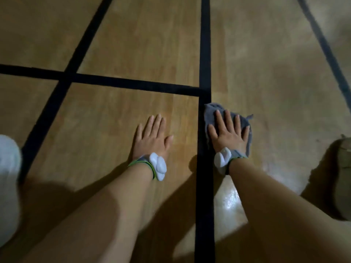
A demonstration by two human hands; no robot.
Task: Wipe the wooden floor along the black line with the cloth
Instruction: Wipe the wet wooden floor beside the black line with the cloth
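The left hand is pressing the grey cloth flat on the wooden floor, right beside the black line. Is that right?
Not quite: it is the right hand that presses the grey cloth flat on the wooden floor, right beside the black line. The left hand lies on bare wood across the line. The head view shows this.

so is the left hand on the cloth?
No, the left hand lies flat on the wooden floor left of the black line; the cloth is under the right hand.
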